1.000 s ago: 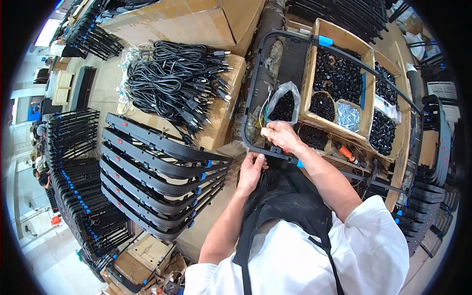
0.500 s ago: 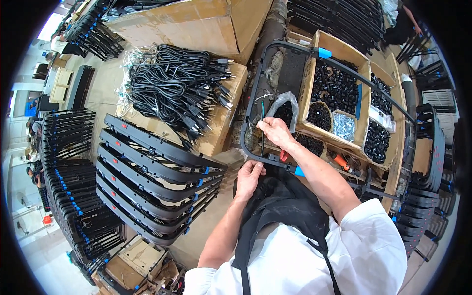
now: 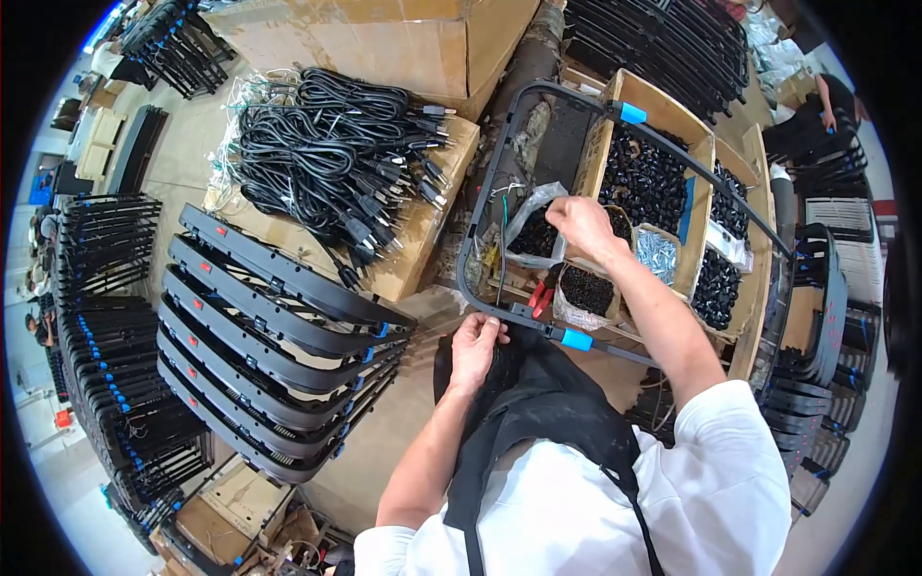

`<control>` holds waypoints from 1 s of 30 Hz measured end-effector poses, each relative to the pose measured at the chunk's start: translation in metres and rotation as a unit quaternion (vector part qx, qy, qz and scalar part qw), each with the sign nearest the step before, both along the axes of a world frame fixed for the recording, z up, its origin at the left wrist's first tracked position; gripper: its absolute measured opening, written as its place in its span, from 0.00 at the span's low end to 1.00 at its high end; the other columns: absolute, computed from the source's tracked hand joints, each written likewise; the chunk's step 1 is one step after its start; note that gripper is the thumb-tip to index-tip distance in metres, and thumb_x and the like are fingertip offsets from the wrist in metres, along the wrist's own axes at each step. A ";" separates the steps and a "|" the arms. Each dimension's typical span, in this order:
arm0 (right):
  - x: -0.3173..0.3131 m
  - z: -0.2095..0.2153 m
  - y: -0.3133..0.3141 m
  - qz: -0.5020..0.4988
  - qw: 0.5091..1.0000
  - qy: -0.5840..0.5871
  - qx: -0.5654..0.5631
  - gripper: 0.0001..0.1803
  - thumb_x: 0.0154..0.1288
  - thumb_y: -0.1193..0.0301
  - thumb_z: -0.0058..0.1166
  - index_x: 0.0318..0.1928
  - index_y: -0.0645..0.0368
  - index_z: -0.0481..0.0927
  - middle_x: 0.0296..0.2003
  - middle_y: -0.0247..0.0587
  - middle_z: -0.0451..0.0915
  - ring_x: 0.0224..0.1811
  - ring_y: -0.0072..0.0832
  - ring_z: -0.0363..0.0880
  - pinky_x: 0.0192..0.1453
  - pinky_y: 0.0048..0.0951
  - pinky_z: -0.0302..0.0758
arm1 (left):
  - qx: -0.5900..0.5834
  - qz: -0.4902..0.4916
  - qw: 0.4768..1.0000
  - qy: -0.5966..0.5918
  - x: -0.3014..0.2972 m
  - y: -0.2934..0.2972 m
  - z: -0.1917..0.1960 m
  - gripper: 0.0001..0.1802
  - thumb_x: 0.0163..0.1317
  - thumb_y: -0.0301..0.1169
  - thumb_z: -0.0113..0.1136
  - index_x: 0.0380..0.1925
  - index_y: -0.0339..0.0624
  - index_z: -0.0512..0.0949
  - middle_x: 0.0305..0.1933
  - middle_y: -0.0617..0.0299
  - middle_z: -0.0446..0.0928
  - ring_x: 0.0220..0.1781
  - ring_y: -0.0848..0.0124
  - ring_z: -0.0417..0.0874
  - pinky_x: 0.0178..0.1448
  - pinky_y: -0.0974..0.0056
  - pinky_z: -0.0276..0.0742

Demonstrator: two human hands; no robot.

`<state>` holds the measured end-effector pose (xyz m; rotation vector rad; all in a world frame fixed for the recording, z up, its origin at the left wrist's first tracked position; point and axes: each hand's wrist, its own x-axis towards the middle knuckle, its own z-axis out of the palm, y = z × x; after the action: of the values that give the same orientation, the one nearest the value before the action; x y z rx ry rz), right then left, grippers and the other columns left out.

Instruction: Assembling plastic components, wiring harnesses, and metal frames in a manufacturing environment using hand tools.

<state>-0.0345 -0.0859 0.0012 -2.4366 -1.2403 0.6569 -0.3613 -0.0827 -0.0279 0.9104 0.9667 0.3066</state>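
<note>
A black tubular frame point(image 3: 468, 235) with blue sleeves lies across the work area, its near bar in front of me. My left hand point(image 3: 475, 353) is closed in a pinch close to the frame's near left corner; what its fingers hold, if anything, is hidden. Inside the frame's outline, my right hand point(image 3: 584, 228) hangs over the edge of a clear plastic bag point(image 3: 538, 252) of small black parts. Its fingers are pressed together, and nothing I can name shows between them. A thin green wire point(image 3: 504, 216) rises near the frame's left bar.
Behind the right hand, a cardboard box point(image 3: 706, 182) holds black pieces, with silver screws point(image 3: 656, 254) in a smaller tub. Red-handled pliers point(image 3: 543, 296) lie near the bag. Bundled power cords point(image 3: 327, 163) sit on a carton at left, above stacked black curved frames point(image 3: 269, 336).
My right hand has moved right, from the frame's left bar to over the plastic bag. My left hand stays by the near corner. The whole view has shifted slightly.
</note>
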 end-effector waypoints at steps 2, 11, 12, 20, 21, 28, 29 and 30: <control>0.000 -0.012 -0.002 0.084 0.995 -0.059 -0.012 0.10 0.67 0.64 0.61 0.38 0.55 0.91 0.36 0.51 0.90 0.43 0.49 0.90 0.52 0.49 0.84 | -0.002 0.007 1.000 -0.027 0.002 0.001 -0.003 0.11 0.81 0.29 0.57 0.54 0.32 0.79 0.44 0.57 0.84 0.38 0.72 0.84 0.49 0.67 0.81; -0.020 -0.094 0.011 0.273 0.934 -0.227 -0.029 0.06 0.58 0.68 0.58 0.32 0.48 0.88 0.33 0.42 0.89 0.42 0.40 0.88 0.49 0.44 0.75 | -0.048 0.012 0.994 -0.097 0.000 0.000 -0.013 0.13 0.81 0.28 0.56 0.58 0.32 0.79 0.46 0.59 0.84 0.40 0.72 0.83 0.51 0.67 0.81; -0.016 -0.109 0.004 0.269 0.935 -0.230 -0.033 0.06 0.58 0.68 0.58 0.32 0.48 0.88 0.33 0.42 0.89 0.42 0.40 0.88 0.49 0.44 0.75 | -0.054 0.010 0.994 -0.093 0.003 -0.001 -0.009 0.13 0.81 0.28 0.56 0.58 0.32 0.79 0.46 0.59 0.84 0.40 0.72 0.83 0.51 0.67 0.81; -0.023 -0.089 0.018 0.327 0.914 -0.168 -0.170 0.15 0.67 0.60 0.62 0.46 0.55 0.89 0.36 0.48 0.90 0.44 0.47 0.91 0.52 0.48 0.82 | -0.066 0.005 0.995 -0.074 -0.011 -0.002 -0.004 0.12 0.82 0.29 0.55 0.55 0.32 0.80 0.46 0.58 0.84 0.44 0.72 0.84 0.53 0.64 0.83; -0.021 -0.080 0.015 0.295 0.938 -0.128 -0.129 0.16 0.66 0.59 0.63 0.48 0.56 0.89 0.38 0.50 0.90 0.45 0.50 0.90 0.55 0.50 0.82 | -0.067 0.007 0.995 -0.075 -0.012 -0.003 -0.007 0.12 0.82 0.29 0.55 0.55 0.32 0.80 0.46 0.58 0.84 0.44 0.72 0.84 0.53 0.64 0.83; -0.034 -0.022 0.014 0.139 0.988 -0.033 -0.051 0.19 0.62 0.62 0.59 0.48 0.59 0.88 0.41 0.59 0.88 0.49 0.57 0.87 0.56 0.54 0.83 | 0.023 -0.075 0.997 -0.017 -0.017 -0.004 -0.016 0.12 0.83 0.33 0.56 0.44 0.35 0.82 0.42 0.58 0.87 0.45 0.71 0.86 0.55 0.65 0.82; -0.034 -0.019 0.014 0.094 0.994 -0.017 -0.050 0.19 0.62 0.62 0.59 0.49 0.59 0.87 0.41 0.60 0.88 0.49 0.56 0.88 0.56 0.54 0.82 | 0.017 -0.067 0.997 -0.031 -0.017 -0.004 -0.018 0.13 0.83 0.34 0.56 0.43 0.36 0.82 0.41 0.59 0.87 0.44 0.71 0.86 0.54 0.65 0.82; -0.035 -0.015 0.014 0.048 0.998 -0.002 -0.048 0.20 0.62 0.62 0.58 0.50 0.59 0.87 0.41 0.60 0.88 0.49 0.56 0.88 0.56 0.54 0.82 | 0.019 -0.071 0.997 -0.033 -0.016 -0.005 -0.020 0.13 0.83 0.34 0.56 0.43 0.36 0.82 0.41 0.59 0.87 0.44 0.71 0.86 0.54 0.65 0.82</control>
<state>-0.0695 -0.0719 -0.0140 -2.4681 -1.3643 0.7551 -0.3777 -0.0874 -0.0475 0.9927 0.8334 0.2330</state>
